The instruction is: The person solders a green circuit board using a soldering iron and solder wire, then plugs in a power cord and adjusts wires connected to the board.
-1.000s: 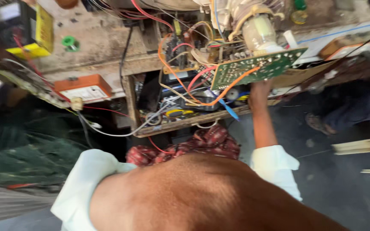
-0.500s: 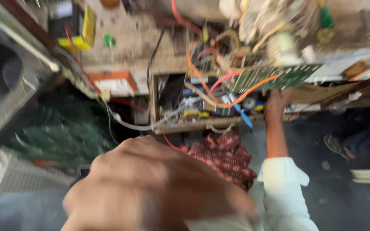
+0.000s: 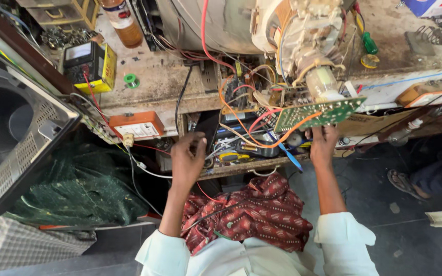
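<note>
While the green circuit board (image 3: 319,113) is gripped at its lower edge by the right hand (image 3: 323,145), wires (image 3: 216,152) are reached by the left hand (image 3: 188,158), fingers loosely curled, nothing clearly held; the board is still wired in.

the scene is lit by soft, even daylight that falls from above, bright on the dusty workbench top (image 3: 164,82) and the pale tube housing (image 3: 221,25). the open shelf under the bench (image 3: 241,148) sits in shade, and the dark floor (image 3: 400,184) at right is dim. the metal speaker grille (image 3: 21,148) at left carries a dull sheen without harsh glare. focus is sharp across the middle; wires and the green circuit board (image 3: 318,113) read crisply. the corners stretch and bend from the wide lens.
</note>
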A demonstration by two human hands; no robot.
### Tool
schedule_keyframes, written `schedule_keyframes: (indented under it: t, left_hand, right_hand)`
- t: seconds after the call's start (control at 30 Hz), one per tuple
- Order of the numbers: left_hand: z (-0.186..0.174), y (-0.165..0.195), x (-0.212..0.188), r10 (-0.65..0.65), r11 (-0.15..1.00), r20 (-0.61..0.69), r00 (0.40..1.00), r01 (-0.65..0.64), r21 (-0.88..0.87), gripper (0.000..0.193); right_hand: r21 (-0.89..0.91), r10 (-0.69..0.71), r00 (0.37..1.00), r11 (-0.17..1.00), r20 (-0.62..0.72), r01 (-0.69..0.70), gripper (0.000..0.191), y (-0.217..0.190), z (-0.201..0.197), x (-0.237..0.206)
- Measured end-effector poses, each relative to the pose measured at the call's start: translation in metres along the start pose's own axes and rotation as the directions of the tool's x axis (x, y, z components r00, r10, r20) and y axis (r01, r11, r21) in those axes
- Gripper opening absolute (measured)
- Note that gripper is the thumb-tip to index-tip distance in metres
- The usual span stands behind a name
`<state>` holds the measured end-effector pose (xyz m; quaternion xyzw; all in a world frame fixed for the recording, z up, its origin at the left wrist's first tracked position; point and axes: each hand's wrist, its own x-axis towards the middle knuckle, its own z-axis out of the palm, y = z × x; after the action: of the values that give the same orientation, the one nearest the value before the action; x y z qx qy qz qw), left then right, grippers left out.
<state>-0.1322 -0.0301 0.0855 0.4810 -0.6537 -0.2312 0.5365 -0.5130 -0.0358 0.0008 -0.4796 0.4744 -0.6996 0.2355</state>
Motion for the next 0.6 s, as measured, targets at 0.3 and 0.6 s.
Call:
schedule_keyframes:
  t: [0.3, 0.6]
  left_hand:
    - [0.016, -0.034, -0.005, -0.096, 0.994, 0.054, 0.994, 0.098, -0.041, 0.015]
    - [0.012, -0.038, -0.022, -0.032, 0.997, 0.037, 0.999, 0.034, -0.067, 0.015]
  right_hand:
    - [0.014, 0.023, 1.0, 1.0, 0.003, -0.023, 0.012, 0.013, 0.006, 0.001]
    - [0.004, -0.006, 1.0, 1.0, 0.023, 0.006, 0.011, 0.005, 0.014, 0.001]
